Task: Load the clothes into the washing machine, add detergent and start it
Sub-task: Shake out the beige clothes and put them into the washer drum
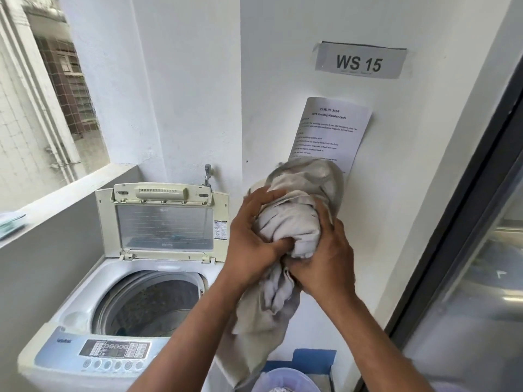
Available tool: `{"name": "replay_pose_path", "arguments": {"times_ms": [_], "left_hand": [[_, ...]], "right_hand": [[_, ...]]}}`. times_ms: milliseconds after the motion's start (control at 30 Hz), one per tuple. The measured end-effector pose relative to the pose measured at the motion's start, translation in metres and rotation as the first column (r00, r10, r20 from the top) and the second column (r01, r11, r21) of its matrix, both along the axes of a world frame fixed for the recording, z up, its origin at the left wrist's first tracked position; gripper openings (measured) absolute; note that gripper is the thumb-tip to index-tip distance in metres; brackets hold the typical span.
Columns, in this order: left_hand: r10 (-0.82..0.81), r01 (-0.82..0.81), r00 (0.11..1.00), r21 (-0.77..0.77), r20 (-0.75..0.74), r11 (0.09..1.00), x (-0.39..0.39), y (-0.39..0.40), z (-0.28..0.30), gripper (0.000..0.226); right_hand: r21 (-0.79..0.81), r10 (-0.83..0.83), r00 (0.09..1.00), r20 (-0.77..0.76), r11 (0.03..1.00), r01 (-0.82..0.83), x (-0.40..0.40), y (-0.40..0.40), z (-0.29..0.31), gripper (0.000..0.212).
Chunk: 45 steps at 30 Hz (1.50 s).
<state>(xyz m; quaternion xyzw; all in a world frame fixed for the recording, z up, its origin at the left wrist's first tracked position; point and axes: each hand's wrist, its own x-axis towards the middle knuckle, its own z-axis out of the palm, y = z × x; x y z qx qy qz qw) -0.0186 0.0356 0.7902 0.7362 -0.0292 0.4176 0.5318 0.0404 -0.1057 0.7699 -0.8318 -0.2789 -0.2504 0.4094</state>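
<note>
A white top-loading washing machine [70, 321] stands at the lower left with its lid [164, 224] raised upright. Its drum [150, 301] looks dark, and I cannot tell what lies inside. To the right of the machine, at chest height, I hold a bunched grey-beige garment [297, 205]. My left hand [254, 236] grips it from the left and my right hand [328, 258] from below right. A loose end of the cloth hangs down between my forearms. The button panel [113, 355] runs along the machine's front edge.
A pale basket rim [285, 377] and a blue box [314, 360] sit at the bottom, right of the machine. A tap [208, 174] juts from the wall behind the lid. Paper sheets hang on the white wall. A glass door [481, 250] is on the right, a window ledge [56, 199] on the left.
</note>
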Motion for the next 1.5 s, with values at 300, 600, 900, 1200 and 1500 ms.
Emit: {"name": "replay_pose_path", "arguments": {"times_ms": [300, 600, 900, 1200, 1500], "left_hand": [[0.057, -0.058, 0.998, -0.048, -0.022, 0.997, -0.008, 0.002, -0.006, 0.111], [0.021, -0.077, 0.978, -0.267, -0.209, 0.961, -0.025, 0.014, -0.069, 0.115], [-0.228, 0.011, 0.956, -0.752, -0.186, 0.659, -0.021, 0.028, -0.086, 0.156], [-0.075, -0.057, 0.981, -0.637, -0.179, 0.769, -0.049, 0.093, -0.084, 0.089], [-0.041, -0.072, 0.980, -0.543, -0.194, 0.837, -0.092, 0.203, -0.093, 0.107]], "right_hand": [[0.519, 0.118, 0.909, -0.400, 0.846, 0.119, 0.020, -0.001, 0.001, 0.048], [0.851, 0.493, 0.718, -0.492, 0.446, 0.277, 0.023, 0.004, 0.013, 0.026], [0.864, 0.661, 0.557, -0.503, 0.368, 0.345, 0.015, 0.039, -0.008, 0.019], [0.939, 0.911, 0.226, -0.344, 0.329, 0.102, 0.017, 0.052, -0.035, 0.017], [0.909, 0.904, 0.098, -0.416, 0.416, 0.027, 0.002, 0.131, -0.036, 0.037]]}}
